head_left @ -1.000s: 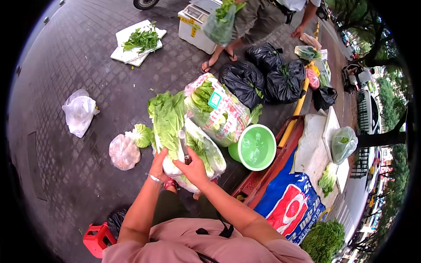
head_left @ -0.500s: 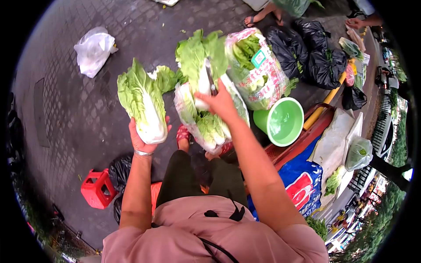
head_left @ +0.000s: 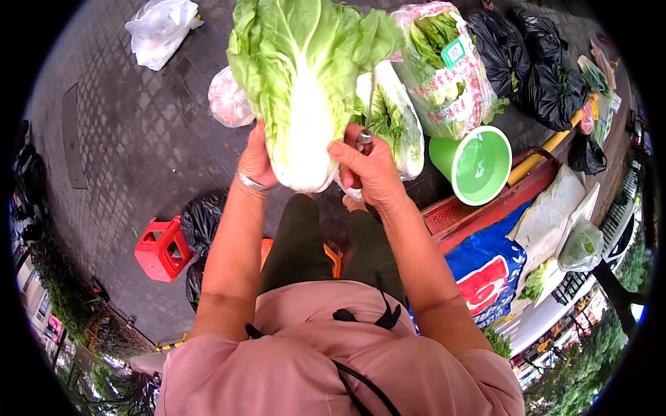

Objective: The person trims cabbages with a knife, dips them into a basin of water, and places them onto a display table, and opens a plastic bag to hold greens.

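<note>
A large napa cabbage (head_left: 305, 125) stands nearly upright in front of me, its white base down and pale green leaves spread at the top. My left hand (head_left: 257, 158) grips its lower left side, the fingers partly hidden behind it. My right hand (head_left: 371, 170) is closed around a knife (head_left: 364, 141), mostly hidden, while its thumb presses the cabbage's lower right side. Behind that hand, more napa cabbage (head_left: 399, 114) sits in a clear plastic bag, partly covered.
To the right are a printed bag of greens (head_left: 451, 90), a green bucket (head_left: 454, 163) holding water, and black bags (head_left: 496, 52). A red stool (head_left: 163, 249) and black bag (head_left: 201, 218) stand at left. White (head_left: 163, 35) and pinkish plastic bags (head_left: 230, 100) lie on the paving.
My left hand has brought the napa cabbage up and toward the middle. My right hand, still with the knife, has left the bagged cabbage and now touches the held one. The view has shifted.
</note>
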Available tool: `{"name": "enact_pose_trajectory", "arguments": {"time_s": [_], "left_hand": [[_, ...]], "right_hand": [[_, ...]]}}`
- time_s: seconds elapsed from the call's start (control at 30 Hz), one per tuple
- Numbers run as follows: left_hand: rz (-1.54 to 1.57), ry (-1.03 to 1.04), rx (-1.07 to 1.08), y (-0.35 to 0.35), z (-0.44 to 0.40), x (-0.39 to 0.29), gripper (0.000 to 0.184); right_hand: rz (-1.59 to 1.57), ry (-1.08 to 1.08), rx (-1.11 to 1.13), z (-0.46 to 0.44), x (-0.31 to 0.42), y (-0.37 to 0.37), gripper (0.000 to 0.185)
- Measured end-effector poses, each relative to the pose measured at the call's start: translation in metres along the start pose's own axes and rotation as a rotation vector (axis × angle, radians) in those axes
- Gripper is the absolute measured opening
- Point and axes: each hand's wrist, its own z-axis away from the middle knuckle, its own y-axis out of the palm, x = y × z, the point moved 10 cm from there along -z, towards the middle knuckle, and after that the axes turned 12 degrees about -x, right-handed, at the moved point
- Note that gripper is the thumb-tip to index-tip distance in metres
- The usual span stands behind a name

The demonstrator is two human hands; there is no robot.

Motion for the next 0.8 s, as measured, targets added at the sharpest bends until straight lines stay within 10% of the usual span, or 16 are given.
{"name": "enact_pose_trajectory", "arguments": {"time_s": [0.2, 0.37, 0.53, 0.7, 0.8], "left_hand": [[-0.351, 0.055, -0.202, 0.008, -0.031, 0.007, 0.093], [0.131, -0.081, -0.351, -0.024, -0.04, 0.027, 0.057], [0.197, -0.176, -0.383, -0.044, -0.02, 0.045, 0.061], [0.231, -0.113, -0.342, -0.044, -0.017, 0.046, 0.057], [0.06, -0.11, -0.407, -0.058, -0.015, 0.046, 0.055]], "right_hand": [[0.143, -0.131, -0.202, -0.013, 0.02, -0.02, 0.047], [0.33, -0.059, -0.405, -0.048, 0.041, -0.098, 0.046], [0.494, 0.048, -0.882, -0.143, 0.092, -0.251, 0.038], [0.45, 0.094, -0.228, -0.076, 0.009, -0.07, 0.048], [0.376, -0.017, -0.237, -0.061, -0.017, -0.022, 0.044]]}}
